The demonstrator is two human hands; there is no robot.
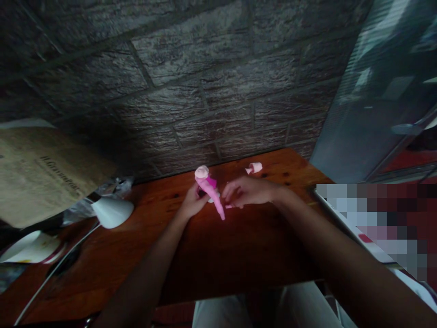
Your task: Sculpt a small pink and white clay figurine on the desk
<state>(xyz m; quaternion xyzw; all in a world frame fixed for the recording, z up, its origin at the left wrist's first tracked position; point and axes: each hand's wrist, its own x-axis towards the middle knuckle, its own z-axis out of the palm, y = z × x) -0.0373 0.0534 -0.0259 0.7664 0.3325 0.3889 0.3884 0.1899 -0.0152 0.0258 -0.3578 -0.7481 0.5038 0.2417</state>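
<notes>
My left hand (194, 200) is closed around a long pink object (213, 195) that tapers toward me. At its far end sits a pale pink, rounded, rose-like head (201, 171), with a darker magenta part (211, 182) beside it. A small whitish piece (214, 197) shows behind the pink length, close to the left fingers. Just to the right, my right hand (242, 191) hovers low over the wooden table (259, 246), its fingers loosely bent and apart. Under its fingers lies a small pink bit (229, 207). Farther back rests a pale pink cup-shaped piece (254, 167).
A grey stone-block wall (205, 82) rises behind the table. To the left are a printed brown paper bag (44, 168), a white cone-shaped thing (114, 212), a white cup (32, 248) and a white cable (56, 275). A glass door (368, 109) stands at right.
</notes>
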